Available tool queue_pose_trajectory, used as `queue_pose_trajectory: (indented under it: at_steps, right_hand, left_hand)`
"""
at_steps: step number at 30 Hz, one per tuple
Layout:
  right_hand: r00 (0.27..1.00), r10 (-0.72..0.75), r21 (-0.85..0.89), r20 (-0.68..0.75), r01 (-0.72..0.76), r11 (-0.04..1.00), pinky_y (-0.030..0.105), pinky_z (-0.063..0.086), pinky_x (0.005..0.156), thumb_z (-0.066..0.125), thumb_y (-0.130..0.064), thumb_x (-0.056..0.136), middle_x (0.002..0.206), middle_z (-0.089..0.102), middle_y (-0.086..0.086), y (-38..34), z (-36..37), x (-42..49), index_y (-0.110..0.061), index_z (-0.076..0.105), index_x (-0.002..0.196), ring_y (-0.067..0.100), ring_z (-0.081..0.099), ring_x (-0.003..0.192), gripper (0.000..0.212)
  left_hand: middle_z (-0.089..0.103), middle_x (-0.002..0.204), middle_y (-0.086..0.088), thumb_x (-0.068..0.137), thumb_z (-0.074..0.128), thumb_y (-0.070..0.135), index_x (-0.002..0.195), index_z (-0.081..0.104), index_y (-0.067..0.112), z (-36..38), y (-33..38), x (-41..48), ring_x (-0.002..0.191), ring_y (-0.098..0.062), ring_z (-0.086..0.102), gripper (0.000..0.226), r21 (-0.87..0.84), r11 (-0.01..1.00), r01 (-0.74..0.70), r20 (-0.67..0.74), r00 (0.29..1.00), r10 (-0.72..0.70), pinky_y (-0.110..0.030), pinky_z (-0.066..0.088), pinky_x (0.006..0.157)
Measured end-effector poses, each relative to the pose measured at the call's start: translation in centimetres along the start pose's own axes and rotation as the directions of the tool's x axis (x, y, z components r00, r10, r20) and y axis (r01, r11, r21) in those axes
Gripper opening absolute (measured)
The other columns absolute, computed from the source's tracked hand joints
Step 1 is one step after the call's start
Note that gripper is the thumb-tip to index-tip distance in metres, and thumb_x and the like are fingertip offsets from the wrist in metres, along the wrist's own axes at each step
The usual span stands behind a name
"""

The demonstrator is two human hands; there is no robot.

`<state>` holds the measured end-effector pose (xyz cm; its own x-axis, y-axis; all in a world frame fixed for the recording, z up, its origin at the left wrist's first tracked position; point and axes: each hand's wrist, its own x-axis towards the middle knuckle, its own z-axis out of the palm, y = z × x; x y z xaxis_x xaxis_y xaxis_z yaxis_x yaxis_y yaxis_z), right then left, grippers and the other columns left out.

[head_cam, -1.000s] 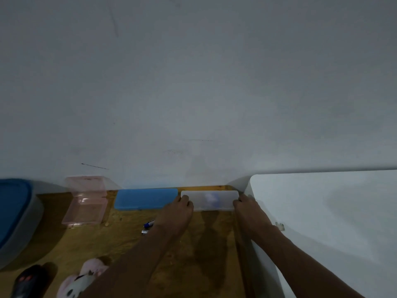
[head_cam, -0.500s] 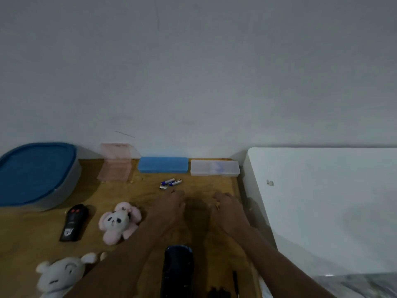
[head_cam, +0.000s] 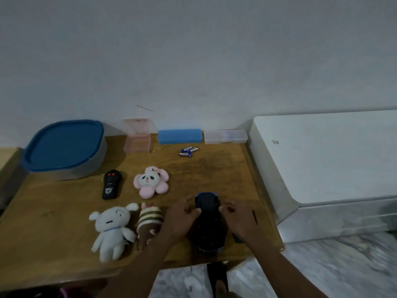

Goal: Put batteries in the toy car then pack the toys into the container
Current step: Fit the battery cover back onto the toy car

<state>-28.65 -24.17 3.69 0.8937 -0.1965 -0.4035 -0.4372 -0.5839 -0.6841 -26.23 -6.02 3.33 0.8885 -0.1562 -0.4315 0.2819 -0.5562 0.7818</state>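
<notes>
My left hand (head_cam: 182, 218) and right hand (head_cam: 239, 220) curl their fingers against the two flanks of the toy car (head_cam: 208, 226), which lies on the table (head_cam: 53, 222) near its front edge. At the car's 9 o'clock, just beside my left hand, lies a striped plush (head_cam: 149, 220), then a white plush (head_cam: 112, 229). At 10 o'clock: panda plush (head_cam: 150, 181), remote (head_cam: 111, 187). At 12 o'clock, well apart: batteries (head_cam: 188, 151). Farthest, at 10 o'clock: lidded container (head_cam: 64, 145). The car lies directly between my hands.

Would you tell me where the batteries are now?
Head view: the batteries lie far back on the table, before the blue case, right of the pink box.
</notes>
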Motion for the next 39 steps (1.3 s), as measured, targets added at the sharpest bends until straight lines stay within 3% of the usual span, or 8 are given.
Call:
queue_pose_trajectory:
  at_steps: [3,6,12,18,24,27,35,39]
  right_hand:
    - [0.999,0.034,0.082,0.039,-0.038,0.996,0.030,0.053,0.089,0.057,-0.030,0.093,0.126,0.062,0.008,0.6,1.1,-1.5,-0.014,0.053,0.133,0.018,0.060,0.110,0.043]
    - [0.997,0.045,0.149,0.070,-0.055,0.987,0.020,0.051,0.077,0.054,-0.023,0.096,0.126,0.061,0.009,0.9,1.8,-2.6,-0.015,0.052,0.135,0.015,0.059,0.106,0.040]
    - [0.995,0.054,0.281,0.080,-0.075,0.957,0.036,0.054,0.091,0.057,-0.022,0.094,0.128,0.060,0.010,0.0,1.6,-4.1,-0.021,0.047,0.138,0.021,0.060,0.111,0.045]
    - [0.997,-0.015,0.345,0.071,-0.010,0.939,0.043,0.055,0.089,0.059,-0.021,0.091,0.126,0.061,0.004,-2.4,1.1,-3.6,-0.036,0.048,0.134,0.019,0.063,0.103,0.047]
    - [0.991,-0.045,0.301,0.124,0.006,0.954,0.039,0.059,0.079,0.056,-0.020,0.092,0.112,0.063,0.002,-4.8,0.8,-1.6,-0.034,0.045,0.137,0.016,0.066,0.091,0.048]
    - [0.991,-0.067,0.250,0.117,0.036,0.968,0.039,0.059,0.079,0.056,-0.021,0.091,0.113,0.063,0.003,-5.8,0.7,0.1,-0.034,0.046,0.136,0.015,0.065,0.089,0.048]
    - [0.979,-0.130,0.256,0.157,0.087,0.963,0.029,0.057,0.073,0.059,-0.025,0.091,0.128,0.057,0.003,-8.1,0.1,6.1,-0.034,0.045,0.137,0.013,0.063,0.096,0.049]
    - [0.968,-0.202,0.140,0.147,0.182,0.973,0.035,0.053,0.090,0.054,-0.039,0.093,0.135,0.054,-0.002,-9.1,-0.3,10.2,-0.036,0.047,0.133,0.014,0.058,0.109,0.040]
  left_hand:
    - [0.062,0.128,0.012,0.087,0.069,0.022,0.130,0.049,0.042,1.0,-1.6,-1.1,0.118,-0.014,0.059,0.052,-0.164,0.986,0.028,0.073,0.997,-0.016,-0.038,0.048,0.101]
    - [0.062,0.132,0.005,0.076,0.072,0.023,0.131,0.049,0.042,2.4,-4.1,-0.5,0.121,-0.018,0.058,0.063,-0.236,0.972,0.002,0.130,0.991,0.030,-0.050,0.048,0.102]
    - [0.062,0.117,0.009,0.087,0.063,-0.005,0.119,0.049,0.040,0.9,-1.7,-3.6,0.118,-0.022,0.058,0.056,-0.334,0.942,-0.022,0.129,0.989,0.069,-0.043,0.049,0.101]
    - [0.069,0.116,0.007,0.078,0.075,0.002,0.110,0.051,0.053,-1.6,-0.7,-4.2,0.110,-0.018,0.065,0.065,-0.409,0.906,-0.107,0.103,0.981,0.162,-0.045,0.054,0.095]
    - [0.068,0.117,0.004,0.067,0.081,-0.002,0.134,0.042,0.022,-2.9,0.2,-3.0,0.105,-0.009,0.067,0.082,-0.339,0.916,-0.216,0.049,0.968,0.247,-0.032,0.056,0.088]
    - [0.066,0.116,0.006,0.065,0.080,0.003,0.136,0.037,0.024,-3.2,0.5,-1.3,0.103,-0.006,0.066,0.085,-0.301,0.921,-0.248,-0.009,0.966,0.257,-0.023,0.054,0.081]
    - [0.069,0.108,0.000,0.067,0.072,-0.012,0.122,0.044,0.038,-4.9,2.3,3.1,0.098,-0.013,0.069,0.079,-0.379,0.892,-0.248,-0.065,0.968,0.242,-0.024,0.057,0.075]
    - [0.067,0.111,0.001,0.069,0.071,-0.014,0.114,0.043,0.048,-5.4,2.9,4.8,0.099,-0.015,0.068,0.082,-0.464,0.871,-0.163,-0.120,0.985,0.121,-0.025,0.054,0.076]
